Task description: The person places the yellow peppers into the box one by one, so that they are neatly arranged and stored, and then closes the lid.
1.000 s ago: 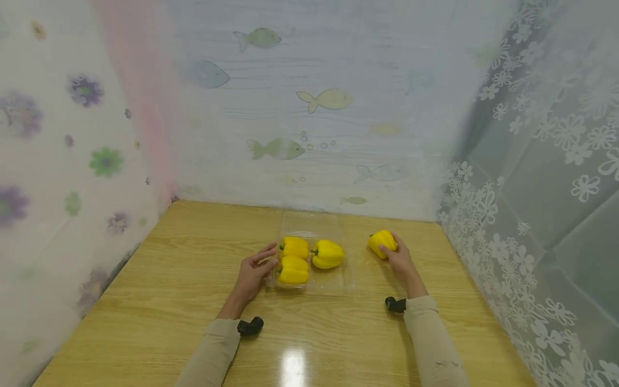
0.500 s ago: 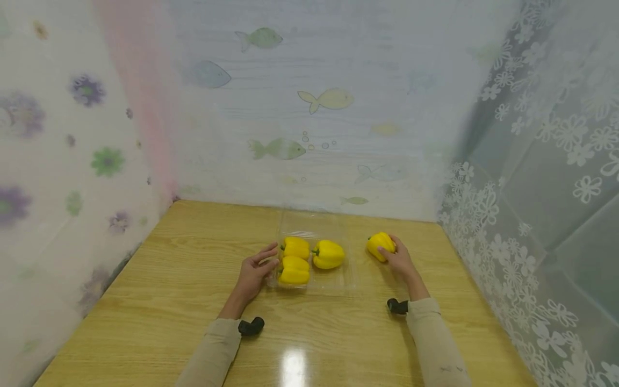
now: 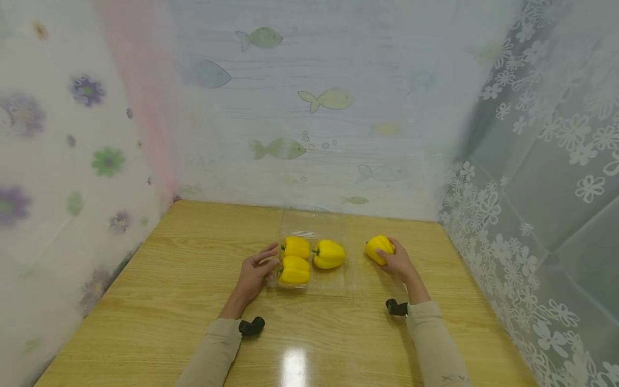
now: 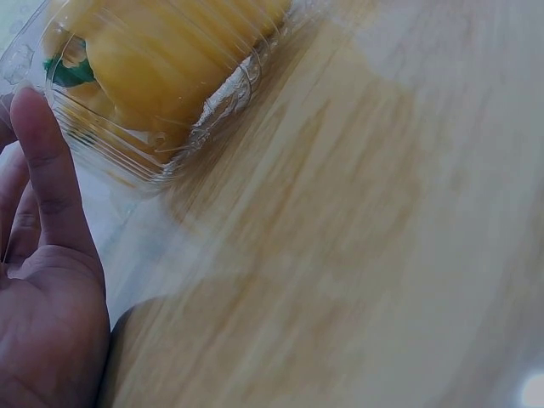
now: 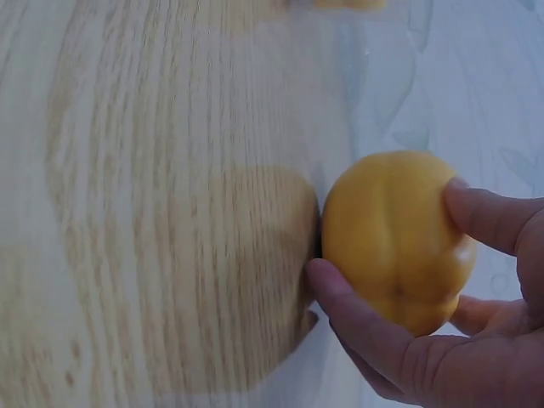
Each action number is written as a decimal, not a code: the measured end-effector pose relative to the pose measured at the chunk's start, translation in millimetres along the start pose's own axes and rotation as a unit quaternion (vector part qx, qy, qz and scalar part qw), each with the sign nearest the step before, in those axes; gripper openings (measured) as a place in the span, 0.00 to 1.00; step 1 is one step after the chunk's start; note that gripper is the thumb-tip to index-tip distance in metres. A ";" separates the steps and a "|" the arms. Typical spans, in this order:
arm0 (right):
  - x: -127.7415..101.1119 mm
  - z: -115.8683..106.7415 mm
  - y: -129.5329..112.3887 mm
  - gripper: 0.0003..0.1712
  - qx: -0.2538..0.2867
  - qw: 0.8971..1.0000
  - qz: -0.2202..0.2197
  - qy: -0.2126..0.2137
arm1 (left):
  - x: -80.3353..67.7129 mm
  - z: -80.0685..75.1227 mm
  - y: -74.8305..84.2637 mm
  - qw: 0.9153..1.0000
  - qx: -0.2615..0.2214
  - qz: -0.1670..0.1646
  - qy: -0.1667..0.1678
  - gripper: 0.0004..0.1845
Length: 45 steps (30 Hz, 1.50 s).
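Observation:
A clear plastic tray (image 3: 333, 282) lies on the wooden table and holds three yellow bell peppers (image 3: 296, 246) (image 3: 294, 270) (image 3: 329, 253). My left hand (image 3: 253, 271) rests with straight fingers against the tray's left side, its fingertips (image 4: 38, 161) at the clear wall next to a pepper (image 4: 153, 68). Right of the tray, my right hand (image 3: 394, 263) grips a fourth yellow pepper (image 3: 378, 249), thumb and fingers curled round it (image 5: 393, 238). Whether it touches the table, I cannot tell.
The tray's open lid (image 3: 311, 221) stands behind it near the back wall. The wooden table (image 3: 159, 301) is closed in by patterned curtains on the left, back and right. A glare spot (image 3: 294, 365) shines at the front edge.
My right hand has carried the fourth pepper a little to the left, toward the tray. The left hand and the tray have stayed put.

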State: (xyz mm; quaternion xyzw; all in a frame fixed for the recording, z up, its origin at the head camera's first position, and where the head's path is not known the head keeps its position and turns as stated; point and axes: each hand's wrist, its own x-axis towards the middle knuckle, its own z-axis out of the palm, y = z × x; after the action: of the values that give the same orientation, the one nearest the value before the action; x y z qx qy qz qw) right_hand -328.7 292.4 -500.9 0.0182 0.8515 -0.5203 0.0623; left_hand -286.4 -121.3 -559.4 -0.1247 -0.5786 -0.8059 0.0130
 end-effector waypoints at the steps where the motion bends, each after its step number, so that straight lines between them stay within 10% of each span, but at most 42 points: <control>1: -0.3 -0.1 0.3 0.39 0.005 1.000 0.000 -0.001 | 0.1 0.2 0.1 1.000 0.000 0.000 0.001 0.24; 14: -6.7 0.4 3.6 0.41 0.083 0.996 -0.013 -0.014 | 0.3 -0.2 0.2 1.000 0.000 0.000 -0.003 0.25; 27: -10.3 2.0 6.4 0.40 0.134 0.983 -0.116 -0.051 | -0.4 0.1 -1.2 1.000 -0.002 0.000 -0.002 0.25; 45: -21.9 13.1 -20.7 0.35 0.178 0.947 -0.229 -0.137 | 1.4 -2.5 -4.6 1.000 0.005 0.003 -0.003 0.24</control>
State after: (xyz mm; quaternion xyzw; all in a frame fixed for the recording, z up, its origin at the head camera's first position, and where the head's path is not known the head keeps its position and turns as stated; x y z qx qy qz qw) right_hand -307.9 272.0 -485.7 -0.2380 0.7092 -0.6614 0.0537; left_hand -289.0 -121.9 -564.1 -0.1290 -0.5826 -0.8023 0.0144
